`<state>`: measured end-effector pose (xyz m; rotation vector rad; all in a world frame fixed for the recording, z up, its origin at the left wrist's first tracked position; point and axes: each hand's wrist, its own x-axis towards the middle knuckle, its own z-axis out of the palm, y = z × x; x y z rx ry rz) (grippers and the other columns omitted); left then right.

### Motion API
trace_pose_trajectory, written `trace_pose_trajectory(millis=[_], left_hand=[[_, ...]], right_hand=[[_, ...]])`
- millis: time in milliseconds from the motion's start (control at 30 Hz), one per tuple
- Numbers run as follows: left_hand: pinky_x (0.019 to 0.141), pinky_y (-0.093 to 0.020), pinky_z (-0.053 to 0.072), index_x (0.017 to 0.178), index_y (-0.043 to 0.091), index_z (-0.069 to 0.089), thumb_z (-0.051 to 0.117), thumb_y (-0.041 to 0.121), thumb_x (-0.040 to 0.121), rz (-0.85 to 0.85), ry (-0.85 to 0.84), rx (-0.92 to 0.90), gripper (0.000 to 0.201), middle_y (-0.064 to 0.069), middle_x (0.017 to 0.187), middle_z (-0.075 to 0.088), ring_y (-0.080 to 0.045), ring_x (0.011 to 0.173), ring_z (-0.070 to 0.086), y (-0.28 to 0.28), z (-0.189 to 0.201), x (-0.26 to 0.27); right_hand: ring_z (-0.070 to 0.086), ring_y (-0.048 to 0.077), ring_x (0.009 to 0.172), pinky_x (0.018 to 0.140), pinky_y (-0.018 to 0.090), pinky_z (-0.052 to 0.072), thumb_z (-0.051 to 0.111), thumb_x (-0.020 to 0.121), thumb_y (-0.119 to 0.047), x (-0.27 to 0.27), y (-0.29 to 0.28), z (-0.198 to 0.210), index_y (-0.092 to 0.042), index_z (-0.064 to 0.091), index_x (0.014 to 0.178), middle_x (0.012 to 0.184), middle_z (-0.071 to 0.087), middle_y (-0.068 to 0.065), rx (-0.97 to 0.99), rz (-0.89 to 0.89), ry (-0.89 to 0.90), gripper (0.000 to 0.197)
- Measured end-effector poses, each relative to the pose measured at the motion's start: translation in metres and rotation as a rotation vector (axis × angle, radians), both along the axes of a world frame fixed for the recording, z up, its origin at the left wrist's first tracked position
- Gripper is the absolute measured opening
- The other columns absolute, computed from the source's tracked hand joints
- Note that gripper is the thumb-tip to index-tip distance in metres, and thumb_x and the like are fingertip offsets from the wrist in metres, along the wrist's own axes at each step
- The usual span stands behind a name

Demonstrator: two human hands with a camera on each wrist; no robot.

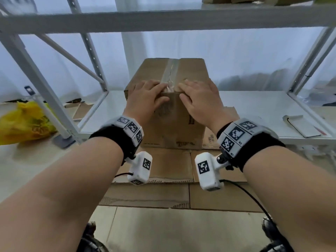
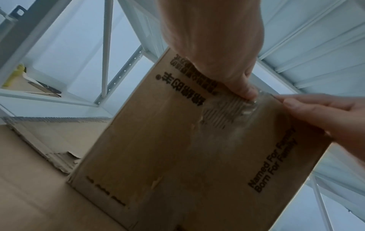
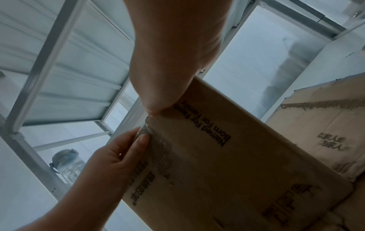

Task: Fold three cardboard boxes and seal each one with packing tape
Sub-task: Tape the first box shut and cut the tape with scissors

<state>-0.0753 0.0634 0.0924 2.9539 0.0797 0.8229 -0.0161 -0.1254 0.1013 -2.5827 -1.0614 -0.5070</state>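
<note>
A brown cardboard box [image 1: 174,124] stands upright on flattened cardboard, its top flaps closed. Clear packing tape [image 1: 171,70] runs along the top seam and folds over the near edge. My left hand [image 1: 145,99] and right hand [image 1: 198,100] lie either side of the seam at that edge, fingers flat on top, thumbs on the front face. The left wrist view shows my left hand [image 2: 213,46] pressing its thumb onto the wrinkled tape end [image 2: 247,109], with the right hand [image 2: 326,115] beside it. In the right wrist view, my right hand [image 3: 173,62] and left hand [image 3: 110,164] press the tape [image 3: 156,140] against the box [image 3: 227,171].
Flattened cardboard sheets [image 1: 163,193] cover the floor before the box. A grey metal rack [image 1: 36,84] frames it, with a beam [image 1: 163,20] overhead. A yellow bag [image 1: 23,122] lies left, a flat card piece [image 1: 300,126] on the low right shelf. A glass jar [image 3: 67,165] stands nearby.
</note>
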Motion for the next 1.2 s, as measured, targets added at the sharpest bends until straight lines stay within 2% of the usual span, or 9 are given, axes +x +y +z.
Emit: trace_pose_trajectory(millis=[133, 367, 467, 633, 733, 833, 967, 1100, 1200], left_hand=[[0.105, -0.041, 0.023, 0.138, 0.023, 0.048, 0.042, 0.058, 0.086, -0.005, -0.022, 0.061, 0.063, -0.002, 0.136, 0.05, -0.03, 0.125, 0.041, 0.001, -0.012, 0.001], [0.107, -0.044, 0.025, 0.139, 0.011, 0.043, 0.059, 0.06, 0.078, -0.078, 0.008, 0.159, 0.08, -0.01, 0.138, 0.048, -0.032, 0.127, 0.042, 0.011, -0.017, -0.003], [0.108, -0.043, 0.027, 0.137, 0.013, 0.046, 0.038, 0.064, 0.087, -0.099, 0.002, 0.105, 0.072, -0.009, 0.139, 0.048, -0.03, 0.128, 0.042, 0.024, -0.001, -0.01], [0.106, -0.042, 0.036, 0.139, 0.02, 0.043, 0.029, 0.061, 0.092, 0.158, 0.089, -0.731, 0.063, -0.002, 0.131, 0.05, -0.022, 0.121, 0.047, 0.046, 0.011, -0.009], [0.095, -0.044, 0.047, 0.123, 0.014, 0.053, 0.04, 0.055, 0.082, 0.17, 0.133, -1.068, 0.059, -0.012, 0.118, 0.059, -0.023, 0.098, 0.056, 0.038, 0.017, -0.01], [0.092, -0.046, 0.05, 0.101, 0.014, 0.06, 0.043, 0.052, 0.082, 0.189, 0.11, -1.006, 0.046, -0.012, 0.102, 0.065, -0.026, 0.093, 0.061, 0.028, 0.022, -0.018], [0.087, -0.044, 0.052, 0.073, 0.01, 0.058, 0.037, 0.052, 0.092, 0.287, 0.026, -0.847, 0.05, -0.011, 0.083, 0.066, -0.03, 0.083, 0.065, 0.024, 0.038, -0.041], [0.07, -0.044, 0.059, 0.088, 0.007, 0.059, 0.042, 0.047, 0.093, 0.213, -0.046, -0.833, 0.044, -0.009, 0.071, 0.068, -0.025, 0.062, 0.068, 0.019, 0.06, -0.075], [0.056, -0.036, 0.056, 0.091, 0.012, 0.051, 0.052, 0.043, 0.092, 0.18, 0.016, -0.702, 0.031, -0.007, 0.071, 0.067, -0.021, 0.056, 0.066, 0.008, 0.06, -0.098]], right_hand=[[0.047, 0.023, 0.125, 0.106, 0.039, 0.02, 0.041, 0.099, -0.044, 0.004, 0.009, 0.0, -0.023, 0.058, 0.126, 0.131, 0.058, -0.001, 0.066, -0.004, -0.161, 0.039], [0.031, 0.021, 0.142, 0.116, 0.044, 0.013, 0.044, 0.094, -0.055, 0.004, 0.034, 0.001, -0.029, 0.036, 0.146, 0.151, 0.039, -0.001, -0.13, -0.019, -0.126, 0.06], [0.034, 0.02, 0.14, 0.113, 0.041, 0.02, 0.049, 0.091, -0.057, 0.004, 0.033, 0.004, -0.032, 0.038, 0.145, 0.15, 0.04, -0.005, -0.119, -0.017, -0.095, 0.061], [0.052, 0.022, 0.124, 0.107, 0.042, 0.03, 0.042, 0.097, -0.05, -0.003, 0.019, 0.01, -0.032, 0.065, 0.12, 0.128, 0.063, -0.005, 0.109, 0.096, -0.069, 0.037], [0.043, 0.032, 0.128, 0.108, 0.05, 0.027, 0.036, 0.097, -0.051, -0.001, 0.009, 0.016, -0.023, 0.055, 0.131, 0.137, 0.051, 0.008, 0.31, -0.265, 0.085, 0.047], [0.045, 0.035, 0.124, 0.103, 0.048, 0.04, 0.044, 0.091, -0.054, -0.002, 0.004, 0.017, -0.017, 0.03, 0.144, 0.138, 0.043, 0.015, 0.444, -0.374, 0.518, 0.066], [0.047, 0.03, 0.117, 0.102, 0.043, 0.042, 0.056, 0.088, -0.042, -0.013, 0.005, 0.024, -0.022, 0.044, 0.131, 0.129, 0.038, 0.01, 0.569, -0.329, 0.504, 0.049], [0.049, 0.014, 0.097, 0.076, 0.022, 0.048, 0.059, 0.085, -0.021, -0.012, -0.005, 0.038, -0.023, 0.053, 0.12, 0.123, 0.033, 0.004, 0.842, -0.241, 0.593, 0.035], [0.053, 0.018, 0.102, 0.065, 0.019, 0.042, 0.057, 0.084, -0.016, -0.011, -0.009, 0.044, -0.024, 0.054, 0.12, 0.126, 0.044, 0.009, 0.91, -0.179, 0.607, 0.037]])
